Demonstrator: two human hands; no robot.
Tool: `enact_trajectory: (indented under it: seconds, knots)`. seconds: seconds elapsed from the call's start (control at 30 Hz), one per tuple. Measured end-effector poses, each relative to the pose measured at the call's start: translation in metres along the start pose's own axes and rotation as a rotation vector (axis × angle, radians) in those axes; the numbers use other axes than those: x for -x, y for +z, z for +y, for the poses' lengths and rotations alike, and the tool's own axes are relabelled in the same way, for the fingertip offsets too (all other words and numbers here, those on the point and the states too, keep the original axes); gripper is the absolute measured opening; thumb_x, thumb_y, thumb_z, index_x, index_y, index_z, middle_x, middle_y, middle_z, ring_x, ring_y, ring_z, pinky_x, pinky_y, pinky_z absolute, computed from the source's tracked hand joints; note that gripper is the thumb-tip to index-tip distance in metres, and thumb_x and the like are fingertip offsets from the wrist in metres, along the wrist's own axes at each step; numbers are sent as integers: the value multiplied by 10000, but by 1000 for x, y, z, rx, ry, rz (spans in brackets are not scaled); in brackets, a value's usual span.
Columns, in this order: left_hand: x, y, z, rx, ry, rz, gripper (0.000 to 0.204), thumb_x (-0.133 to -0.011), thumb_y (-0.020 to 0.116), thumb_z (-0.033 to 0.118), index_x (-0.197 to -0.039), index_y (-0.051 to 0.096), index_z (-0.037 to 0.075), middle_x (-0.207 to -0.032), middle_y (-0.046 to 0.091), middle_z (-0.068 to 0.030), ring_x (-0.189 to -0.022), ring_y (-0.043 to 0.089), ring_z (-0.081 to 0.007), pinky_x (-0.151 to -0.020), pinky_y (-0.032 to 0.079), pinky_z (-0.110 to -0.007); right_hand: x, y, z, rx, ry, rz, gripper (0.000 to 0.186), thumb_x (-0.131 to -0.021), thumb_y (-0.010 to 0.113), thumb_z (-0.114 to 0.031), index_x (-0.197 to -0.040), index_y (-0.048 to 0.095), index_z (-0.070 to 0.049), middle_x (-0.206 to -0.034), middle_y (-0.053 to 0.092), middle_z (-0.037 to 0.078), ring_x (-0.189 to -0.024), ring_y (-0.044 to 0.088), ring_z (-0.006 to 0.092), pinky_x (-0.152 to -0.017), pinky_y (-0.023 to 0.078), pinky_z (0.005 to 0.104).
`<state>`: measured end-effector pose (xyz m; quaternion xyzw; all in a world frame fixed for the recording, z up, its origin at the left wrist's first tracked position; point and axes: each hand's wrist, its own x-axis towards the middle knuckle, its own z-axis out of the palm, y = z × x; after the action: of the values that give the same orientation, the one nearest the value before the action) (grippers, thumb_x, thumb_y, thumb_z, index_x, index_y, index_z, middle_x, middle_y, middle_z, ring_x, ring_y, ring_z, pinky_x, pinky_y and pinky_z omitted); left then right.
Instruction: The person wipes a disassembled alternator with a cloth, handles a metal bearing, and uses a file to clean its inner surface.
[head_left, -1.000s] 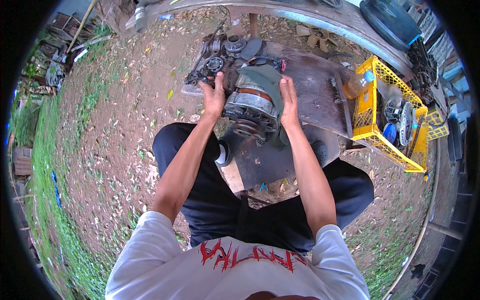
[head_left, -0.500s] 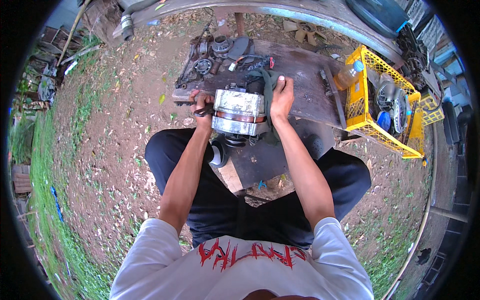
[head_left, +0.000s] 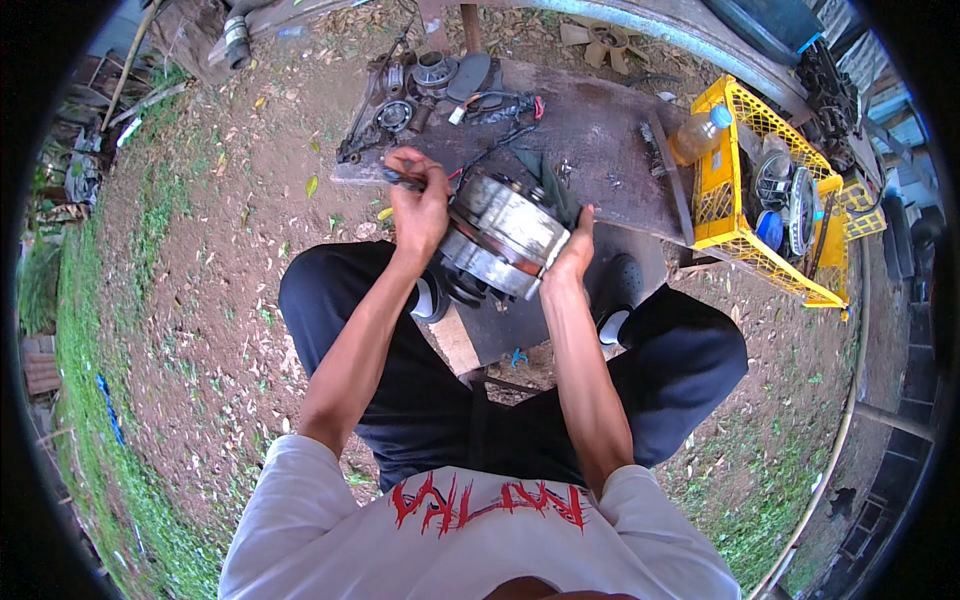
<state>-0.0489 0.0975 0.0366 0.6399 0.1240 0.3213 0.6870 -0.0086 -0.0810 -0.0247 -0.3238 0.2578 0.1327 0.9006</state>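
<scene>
Apparently at the step of steadying and angling the motor (head_left: 505, 225), tilted over the near edge of the low table (head_left: 625, 150). In the left grip (head_left: 422, 208), fingers curled shut round a dark piece (head_left: 402, 180). With the right grip (head_left: 570, 262), palm against the motor's right side, near a green cloth (head_left: 556, 184); fingers mostly hidden, so impossible to tell how far closed. Next, probably: support the weight evenly, then free the left fingers.
</scene>
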Motion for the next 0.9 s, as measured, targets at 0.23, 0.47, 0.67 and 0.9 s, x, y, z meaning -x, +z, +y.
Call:
enact_trajectory:
  seconds: [0.23,0.47,0.67,0.9]
  knots:
    - [45,19,-9,-307,24,-538,387,-733,766,150,-959,463,68,-676,524,-32,-672,522,-110,-664,458,-280,13,-97,11,-116,216,82,577,-979,257,-461,-1284,531,-56,-1227,616,156,-1084,608,362,-864,505,574]
    - [105,12,-76,-78,-182,-413,825,-730,504,822,-743,523,-2,-620,460,14,-600,412,-79,-526,344,-262,-8,-171,27,20,317,161,547,-965,351,-443,-1222,560,-8,-1168,645,172,-1011,644,359,-869,519,523]
    - [125,32,-91,-455,236,-463,540,-603,822,503,-697,615,13,-598,572,-91,-554,592,-241,-535,449,-364,-98,-273,66,209,192,204,460,-979,403,-390,-1089,611,6,-960,688,145,-749,649,296,-765,525,405]
    - [137,-10,-166,-863,137,-351,512,-682,751,549,-703,618,55,-626,602,-100,-593,613,-313,-556,472,-399,-90,-240,8,252,85,457,467,-984,453,-405,-1064,607,28,-875,674,150,-757,599,269,-722,494,405]
